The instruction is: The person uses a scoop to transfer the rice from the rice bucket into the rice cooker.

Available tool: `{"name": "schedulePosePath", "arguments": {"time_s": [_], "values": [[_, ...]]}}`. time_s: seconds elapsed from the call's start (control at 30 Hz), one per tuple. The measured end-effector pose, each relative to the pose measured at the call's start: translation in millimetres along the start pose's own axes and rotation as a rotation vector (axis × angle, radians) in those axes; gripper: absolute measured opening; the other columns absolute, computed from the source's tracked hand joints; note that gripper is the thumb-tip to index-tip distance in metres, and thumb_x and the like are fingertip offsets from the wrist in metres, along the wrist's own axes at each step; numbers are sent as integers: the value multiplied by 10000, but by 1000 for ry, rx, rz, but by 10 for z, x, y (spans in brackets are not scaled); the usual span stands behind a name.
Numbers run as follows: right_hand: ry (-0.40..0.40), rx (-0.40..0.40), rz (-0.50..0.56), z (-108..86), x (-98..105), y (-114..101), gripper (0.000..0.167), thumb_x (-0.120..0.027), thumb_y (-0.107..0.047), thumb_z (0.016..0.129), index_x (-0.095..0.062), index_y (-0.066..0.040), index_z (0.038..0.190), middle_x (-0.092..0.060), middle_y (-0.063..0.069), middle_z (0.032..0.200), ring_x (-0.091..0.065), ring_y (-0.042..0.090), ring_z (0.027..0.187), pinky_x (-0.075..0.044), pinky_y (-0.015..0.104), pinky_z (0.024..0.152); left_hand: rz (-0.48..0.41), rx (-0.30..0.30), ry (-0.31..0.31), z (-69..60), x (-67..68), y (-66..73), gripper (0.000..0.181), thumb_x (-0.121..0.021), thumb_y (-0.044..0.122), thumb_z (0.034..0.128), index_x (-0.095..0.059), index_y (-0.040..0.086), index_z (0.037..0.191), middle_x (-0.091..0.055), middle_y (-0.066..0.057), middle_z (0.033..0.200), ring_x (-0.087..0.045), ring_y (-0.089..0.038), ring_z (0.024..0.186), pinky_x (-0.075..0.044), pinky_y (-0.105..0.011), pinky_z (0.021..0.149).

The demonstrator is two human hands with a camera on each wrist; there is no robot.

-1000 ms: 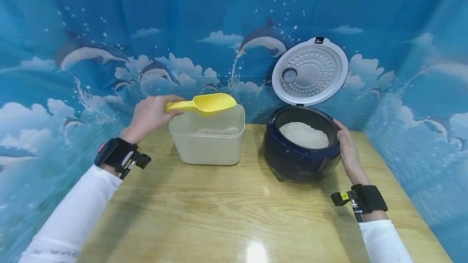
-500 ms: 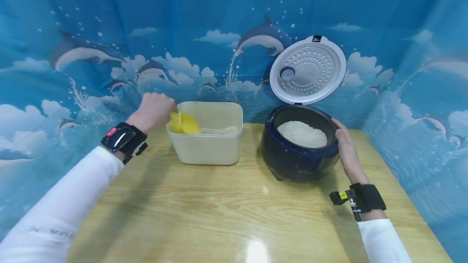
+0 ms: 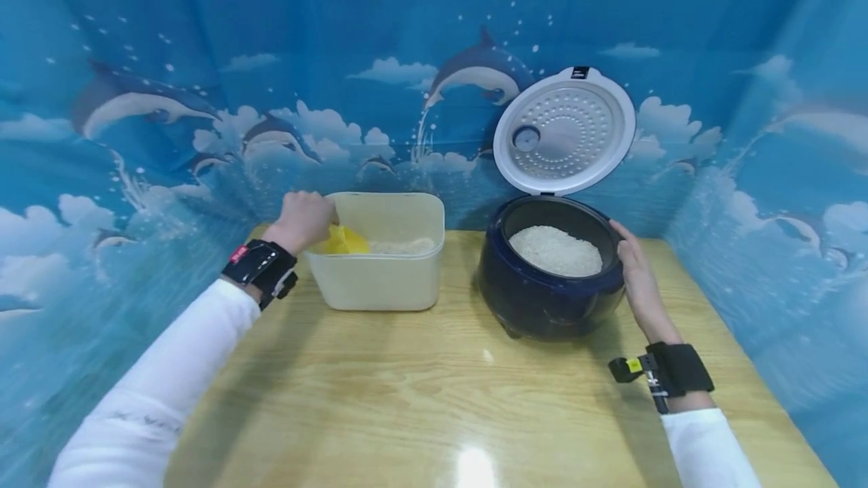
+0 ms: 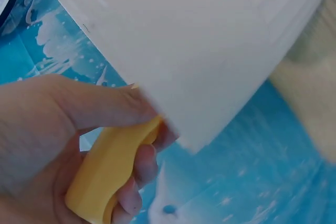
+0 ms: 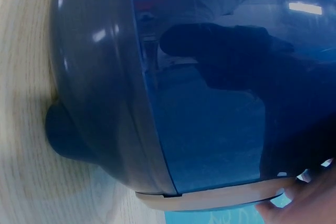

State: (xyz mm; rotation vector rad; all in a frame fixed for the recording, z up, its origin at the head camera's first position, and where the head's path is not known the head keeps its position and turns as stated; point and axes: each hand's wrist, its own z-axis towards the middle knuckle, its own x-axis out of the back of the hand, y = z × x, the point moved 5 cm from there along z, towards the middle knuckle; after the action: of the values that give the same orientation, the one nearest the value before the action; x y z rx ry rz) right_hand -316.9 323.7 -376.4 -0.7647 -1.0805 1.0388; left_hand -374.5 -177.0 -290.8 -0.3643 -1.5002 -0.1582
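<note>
In the head view my left hand (image 3: pixel 307 218) grips a yellow scoop (image 3: pixel 347 241), whose bowl dips inside the left end of a cream plastic bin (image 3: pixel 380 286). Grain (image 3: pixel 410 247) shows at the bin's bottom; the scoop's tip is hidden by the front wall. The left wrist view has fingers and thumb wrapped round the scoop's handle (image 4: pixel 102 171), beside the bin's wall (image 4: pixel 220 40). My right hand (image 3: pixel 640 288) rests on the right side of a dark blue rice cooker (image 3: pixel 542 311), fingers fairly straight along its rim. White rice (image 3: pixel 556 251) lies in the cooker.
The cooker's lid (image 3: pixel 566 130) stands raised at the back, close to the blue dolphin-print curtain (image 3: pixel 305 59). Bin and cooker stand side by side on a wooden table (image 3: pixel 407 390), with a gap between them. Curtain also hangs along the right side.
My left hand has brought the scoop from above the bin down into its left end, tilting it, and then lower and slightly rightward. The right hand has stayed on the cooker.
</note>
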Motion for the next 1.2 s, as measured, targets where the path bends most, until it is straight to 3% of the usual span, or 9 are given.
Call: {"name": "schedulePosePath", "arguments": {"time_s": [0.17, 0.27, 0.43, 0.6, 0.77, 0.87, 1.2], "values": [[12, -6, -18, -2, 11, 10, 567, -236, -340, 1126, -184, -64, 1618, -111, 185, 1681, -46, 385, 1538, -33, 532, 1221, -205, 31, -50, 37, -163, -15, 375, -779, 131, 893, -718, 85, 1260, -682, -196, 1264, -623, -452, 1111, -461, -640, 919], [-1, -11, -17, 6, 4, 16, 566, -230, -340, 1126, -170, -73, 1622, -95, 187, 1682, -32, 389, 1538, -23, 542, 1219, -279, 42, -61, 40, -267, -18, 401, -778, 155, 901, -700, 104, 1291, -669, -193, 1293, -611, -448, 1131, -450, -627, 928], [-6, -8, -26, 1, 11, 35, 569, -223, -343, 1126, -159, -75, 1624, -81, 193, 1682, -28, 387, 1537, -18, 551, 1215, -294, 12, -36, 86, -355, 2, 379, -780, 169, 903, -717, 111, 1272, -698, -171, 1249, -651, -386, 1048, -506, -534, 865], [-4, 2, -10, -14, 14, 14, 576, -233, -362, 1123, -166, -88, 1625, -78, 189, 1683, -28, 352, 1541, -13, 521, 1222, -371, -23, -43, 174, -422, 75, 372, -772, 157, 908, -715, 90, 1270, -708, -155, 1235, -643, -359, 1090, -492, -514, 931], [-17, 4, 11, -37, -17, -3, 587, -243, -375, 1121, -161, -86, 1626, -60, 192, 1683, -2, 365, 1540, 9, 544, 1215, -441, 6, -74, 172, -510, 107, 369, -757, 148, 920, -704, 76, 1277, -695, -164, 1259, -644, -346, 1115, -499, -474, 944], [-20, 1, 14, -40, -22, 4, 590, -242, -375, 1121, -154, -85, 1626, -52, 189, 1685, 6, 366, 1541, 16, 546, 1214, -460, 35, -66, 154, -542, 99, 355, -747, 165, 930, -708, 83, 1273, -691, -163, 1268, -641, -343, 1119, -490, -479, 956], [-8, 5, 30, -11, -7, 26, 578, -239, -359, 1123, -160, -85, 1626, -74, 182, 1684, -39, 285, 1541, -5, 460, 1232, -502, 54, -45, 188, -604, 72, 342, -738, 199, 937, -718, 90, 1260, -705, -152, 1244, -628, -349, 1141, -455, -507, 998]]}}
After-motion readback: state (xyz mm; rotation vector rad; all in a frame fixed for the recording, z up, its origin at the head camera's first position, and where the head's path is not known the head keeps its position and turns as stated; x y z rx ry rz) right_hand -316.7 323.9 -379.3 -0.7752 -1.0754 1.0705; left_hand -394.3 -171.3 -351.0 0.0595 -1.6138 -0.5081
